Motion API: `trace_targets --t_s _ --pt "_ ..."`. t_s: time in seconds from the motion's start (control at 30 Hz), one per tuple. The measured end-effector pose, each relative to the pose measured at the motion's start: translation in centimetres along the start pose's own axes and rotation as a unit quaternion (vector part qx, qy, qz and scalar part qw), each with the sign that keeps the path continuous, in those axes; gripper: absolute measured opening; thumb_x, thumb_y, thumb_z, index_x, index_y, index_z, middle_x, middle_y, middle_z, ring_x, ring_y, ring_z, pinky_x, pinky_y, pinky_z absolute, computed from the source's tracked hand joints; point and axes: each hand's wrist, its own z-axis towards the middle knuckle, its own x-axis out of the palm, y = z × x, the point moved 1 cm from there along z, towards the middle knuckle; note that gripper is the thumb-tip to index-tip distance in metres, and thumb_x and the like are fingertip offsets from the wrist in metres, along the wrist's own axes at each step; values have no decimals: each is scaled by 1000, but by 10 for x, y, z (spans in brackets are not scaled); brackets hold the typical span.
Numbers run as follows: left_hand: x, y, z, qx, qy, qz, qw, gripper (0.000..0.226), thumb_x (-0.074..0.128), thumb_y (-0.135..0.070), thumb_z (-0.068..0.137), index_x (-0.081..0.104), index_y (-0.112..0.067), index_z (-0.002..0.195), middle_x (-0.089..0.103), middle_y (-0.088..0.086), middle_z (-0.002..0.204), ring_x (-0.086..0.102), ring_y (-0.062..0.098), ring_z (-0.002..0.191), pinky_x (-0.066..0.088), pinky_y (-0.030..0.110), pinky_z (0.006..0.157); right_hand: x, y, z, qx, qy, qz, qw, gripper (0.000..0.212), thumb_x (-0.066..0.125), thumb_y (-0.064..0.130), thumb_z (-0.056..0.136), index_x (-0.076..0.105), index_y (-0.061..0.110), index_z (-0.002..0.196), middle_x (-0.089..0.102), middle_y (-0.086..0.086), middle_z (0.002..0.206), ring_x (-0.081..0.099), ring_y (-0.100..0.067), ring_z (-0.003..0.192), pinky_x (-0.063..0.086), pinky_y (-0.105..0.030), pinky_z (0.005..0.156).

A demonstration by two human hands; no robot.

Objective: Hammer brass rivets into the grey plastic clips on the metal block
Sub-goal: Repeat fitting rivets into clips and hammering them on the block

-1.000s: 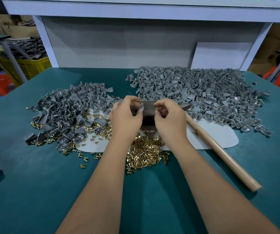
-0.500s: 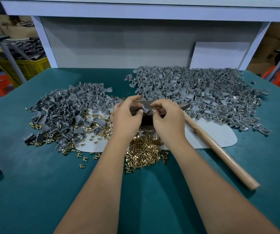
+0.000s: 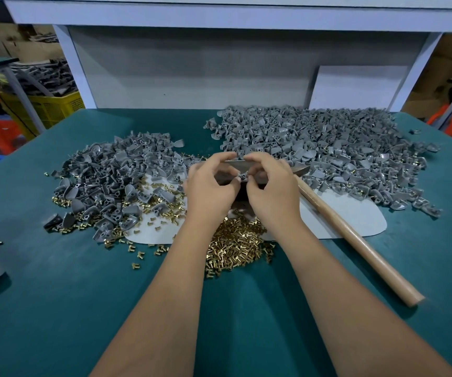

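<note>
Hands meet over the metal block point(image 3: 246, 167) at mid-bench: I see my left hand point(image 3: 210, 189) and right hand point(image 3: 271, 188) together pinching one small grey plastic clip point(image 3: 243, 176) between curled fingertips, right above the block's top face. The block itself is mostly hidden behind both hands, so I cannot tell whether the clip touches it. Just near of the block lies a loose heap of brass rivets point(image 3: 235, 247), spilling across the green bench point(image 3: 56, 308) and onto a pale mat point(image 3: 350, 216). More rivets are scattered to the left, mixed in under a pile of grey clips point(image 3: 113, 178). A larger pile of clips point(image 3: 322, 148) fills the far right of the bench. A hammer lies unheld to the right, its wooden handle point(image 3: 355, 240) running from beside the block toward the near right edge; its head is tucked behind my right hand. A yellow crate point(image 3: 47, 107) stands beyond the bench at far left.
</note>
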Motion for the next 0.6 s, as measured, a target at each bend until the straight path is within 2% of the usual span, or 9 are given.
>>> trace_targets --t_s 0.07,0.2,0.27,0.4,0.5,0.53,0.6 --pt "-1 -1 -1 16 2 -2 1000 52 68 -4 80 57 -51 99 72 -12 84 60 29 112 44 51 102 0 -1 1 1 7 -16 1000 48 58 2 79 60 36 113 56 16 81 52 -12 87 50 -39 75" --pt "0 -3 -3 49 -8 40 998 48 68 -10 81 58 -48 109 72 -17 84 46 12 112 37 51 102 -1 -2 3 1 19 -42 999 54 57 2 77 58 39 116 55 13 84 52 -15 90 50 -41 77" --pt "0 -1 -3 54 -10 46 997 47 68 -11 82 60 -46 112 72 -17 84 44 10 109 36 50 102 -2 -3 3 -7 27 -54 998 55 57 2 77 56 41 116 56 9 85 51 -16 89 49 -42 75" --pt "1 4 0 40 8 26 999 46 70 -6 82 63 -36 117 73 -12 86 54 19 115 41 50 103 -2 -3 4 -42 61 -98 992 57 53 2 79 52 42 120 55 6 88 47 -18 89 46 -38 76" --pt "2 8 1 24 14 9 1000 46 70 -4 81 63 -29 119 73 -8 89 60 28 112 46 49 100 -3 2 3 -92 42 -123 987 57 55 -3 75 58 34 119 47 20 81 44 -15 85 40 -33 74" --pt "2 9 1 19 14 7 1000 45 69 -4 81 63 -27 119 73 -8 89 60 29 111 47 49 99 -3 3 3 -112 31 -134 984 57 57 -5 73 60 29 118 48 20 80 43 -15 84 38 -33 74" --pt "3 10 2 8 14 4 1000 44 69 -6 81 64 -25 121 73 -8 89 59 30 112 47 50 98 -3 6 2 -129 25 -152 980 55 59 -6 72 63 24 117 60 8 83 42 -15 85 38 -34 77"
